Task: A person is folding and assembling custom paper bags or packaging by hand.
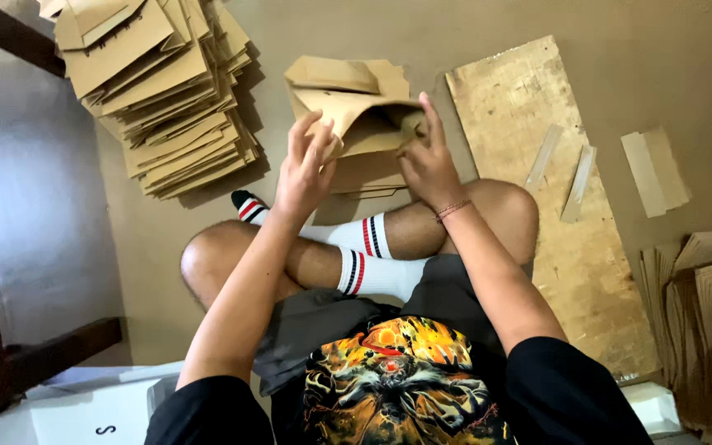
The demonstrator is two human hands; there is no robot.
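Above your crossed legs point(356, 255), both hands grip a half-folded brown paper bag point(356, 115); your left hand point(302, 169) pinches its edge, your right hand point(426, 161) seemingly presses its open mouth; uneven pressure could crease or tear it.

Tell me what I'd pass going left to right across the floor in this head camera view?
Stack of folded brown paper bags → left hand → brown paper bag being held → right hand → wooden board → two paper strips on it → loose paper piece → upright brown sheets.
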